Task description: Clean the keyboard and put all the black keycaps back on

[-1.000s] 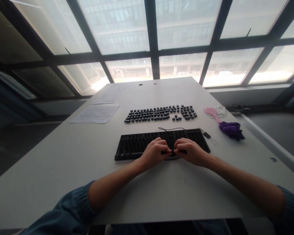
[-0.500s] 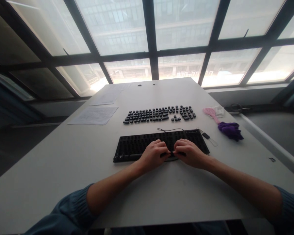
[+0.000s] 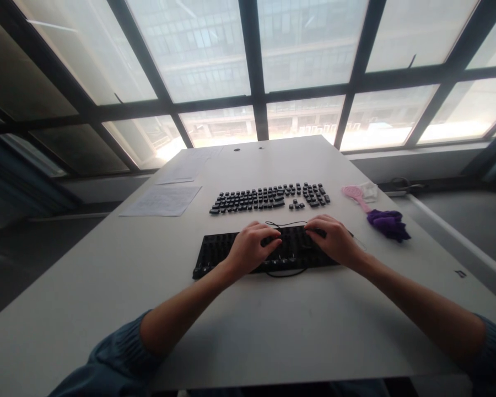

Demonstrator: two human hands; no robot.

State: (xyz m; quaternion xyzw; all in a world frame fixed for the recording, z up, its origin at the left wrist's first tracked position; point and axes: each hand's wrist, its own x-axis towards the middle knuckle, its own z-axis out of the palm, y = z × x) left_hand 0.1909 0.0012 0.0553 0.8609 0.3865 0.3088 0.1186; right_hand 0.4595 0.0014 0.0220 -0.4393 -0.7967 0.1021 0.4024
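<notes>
So there's a black keyboard (image 3: pixel 216 251) lying flat on the near half of a white table (image 3: pixel 248 336), and both of the person's hands are over it. Left hand (image 3: pixel 250 248) is above the middle, fingers curled, thumb tip close to the fingertips. Right hand (image 3: pixel 333 240) is over the right part, also curled, thumb just under the index finger. Can't tell if either one is pinching anything, it's too dark in there. A few keys show along the keyboard's near edge, but which slots in the frame are filled is too dark to make out.

A bit of black cable (image 3: pixel 287 274) loops out at the near edge. Just beyond the far edge, a bunch of dark keycaps (image 3: pixel 268 199) sits on the table in keyboard-style rows and blocks. Papers (image 3: pixel 161 200) lie on the far left. Over on the right there's a pink brush-like thing (image 3: pixel 352 192) by a crumpled white tissue (image 3: pixel 369 192), its handle reaching a bunched purple cloth (image 3: pixel 387 225).
</notes>
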